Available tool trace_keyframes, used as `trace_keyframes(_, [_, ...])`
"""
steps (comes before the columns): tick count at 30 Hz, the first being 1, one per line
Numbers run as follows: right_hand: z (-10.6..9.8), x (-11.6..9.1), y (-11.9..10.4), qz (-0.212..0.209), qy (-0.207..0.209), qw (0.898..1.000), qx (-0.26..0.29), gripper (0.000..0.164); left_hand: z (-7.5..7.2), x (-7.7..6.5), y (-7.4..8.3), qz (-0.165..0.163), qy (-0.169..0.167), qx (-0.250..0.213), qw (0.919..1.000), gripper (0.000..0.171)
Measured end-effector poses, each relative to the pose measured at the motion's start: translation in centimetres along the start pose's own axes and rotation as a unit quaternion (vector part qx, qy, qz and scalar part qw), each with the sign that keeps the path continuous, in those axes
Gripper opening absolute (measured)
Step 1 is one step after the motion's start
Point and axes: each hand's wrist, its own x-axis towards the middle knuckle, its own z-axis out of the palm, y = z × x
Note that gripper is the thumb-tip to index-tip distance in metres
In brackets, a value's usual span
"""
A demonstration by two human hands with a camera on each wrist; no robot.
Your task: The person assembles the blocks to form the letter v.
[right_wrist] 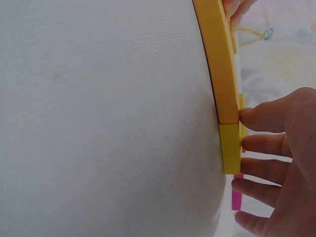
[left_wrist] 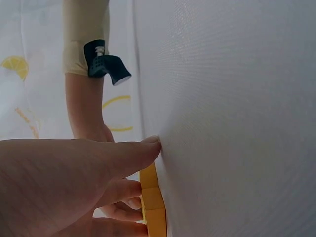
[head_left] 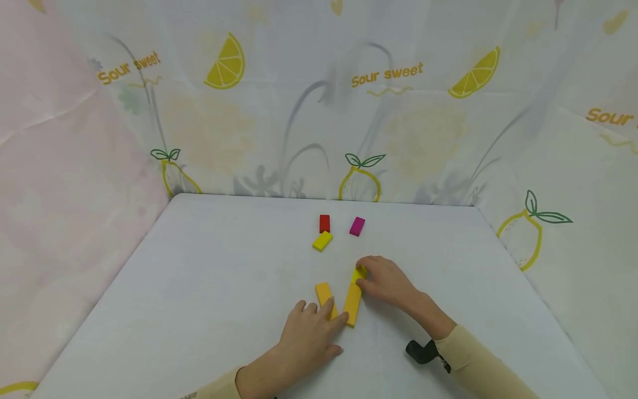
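Two long orange blocks lie on the white table, nearly forming a V: a left orange block [head_left: 324, 292] and a right orange block [head_left: 353, 303]. My left hand [head_left: 309, 338] spreads its fingers over their near ends, one fingertip on each block and the thumb apart. A short yellow block [right_wrist: 230, 148] meets the far end of the right orange block, end to end. My right hand [head_left: 389, 282] holds this yellow block, its thumb near the joint and other fingers toward the far end. Fingers partly cover the yellow block in the head view.
Farther back lie a red block [head_left: 324, 223], another yellow block [head_left: 322, 241] close to it, and a magenta block [head_left: 357, 226]. A patterned cloth [head_left: 279, 122] with lemon prints stands behind the table [head_left: 199, 288]. A black wrist mount [head_left: 422, 352] sits on the right forearm.
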Motion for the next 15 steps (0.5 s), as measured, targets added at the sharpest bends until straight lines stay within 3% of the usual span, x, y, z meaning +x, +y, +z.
trace_keyframes(15, [0.09,0.48,0.51,-0.023,0.020,0.999,0.009,0.016,0.07,0.06,-0.15,0.003,-0.003,0.002,1.0000,0.059])
